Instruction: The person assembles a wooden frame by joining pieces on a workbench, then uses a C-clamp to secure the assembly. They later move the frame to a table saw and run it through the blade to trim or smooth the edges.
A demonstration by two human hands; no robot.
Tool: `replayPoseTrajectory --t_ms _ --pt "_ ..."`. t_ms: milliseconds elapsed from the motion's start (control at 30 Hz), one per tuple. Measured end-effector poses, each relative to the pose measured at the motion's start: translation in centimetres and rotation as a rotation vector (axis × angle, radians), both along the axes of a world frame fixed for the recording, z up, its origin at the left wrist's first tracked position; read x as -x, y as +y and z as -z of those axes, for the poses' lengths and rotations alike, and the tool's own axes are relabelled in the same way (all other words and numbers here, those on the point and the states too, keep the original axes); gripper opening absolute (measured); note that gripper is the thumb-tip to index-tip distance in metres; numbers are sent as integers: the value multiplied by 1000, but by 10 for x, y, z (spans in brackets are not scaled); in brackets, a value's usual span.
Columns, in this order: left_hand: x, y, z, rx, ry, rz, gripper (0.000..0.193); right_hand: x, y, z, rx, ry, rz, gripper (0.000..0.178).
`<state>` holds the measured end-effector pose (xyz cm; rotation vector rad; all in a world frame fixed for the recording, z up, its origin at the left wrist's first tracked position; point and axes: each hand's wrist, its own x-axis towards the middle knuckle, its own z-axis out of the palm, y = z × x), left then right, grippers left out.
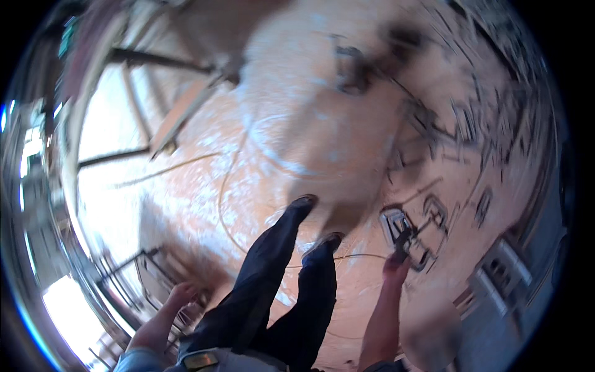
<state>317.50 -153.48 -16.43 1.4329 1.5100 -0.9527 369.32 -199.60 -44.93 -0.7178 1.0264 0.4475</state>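
apparently the right hand (395, 265) has its fingers closed on a blurred metal-framed tool (403, 235) at four o'clock; a firm, level hold suits it, with the cable (359, 255) kept clear of the shoes (305, 201). the left hand (183, 294), between seven and eight o'clock, is too blurred to tell its grip.
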Motion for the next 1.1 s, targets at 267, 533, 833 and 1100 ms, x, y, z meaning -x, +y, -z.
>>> replayPoseTrajectory --t_ms 267,533,833,1100 --pt "-55 -66 -76 -77 -502 -607 63 158 189 -225 -225 547 -806 33" --pt "39 23 -224 54 -795 -1112 72 379 431 -375 -495 755 -1378 32" --pt "306 213 -298 -385 -727 -1600 30 690 701 -446 -655 620 -1935 48" --pt "494 359 -278 -851 -810 -1857 21 874 912 -486 -589 253 -2743 36"
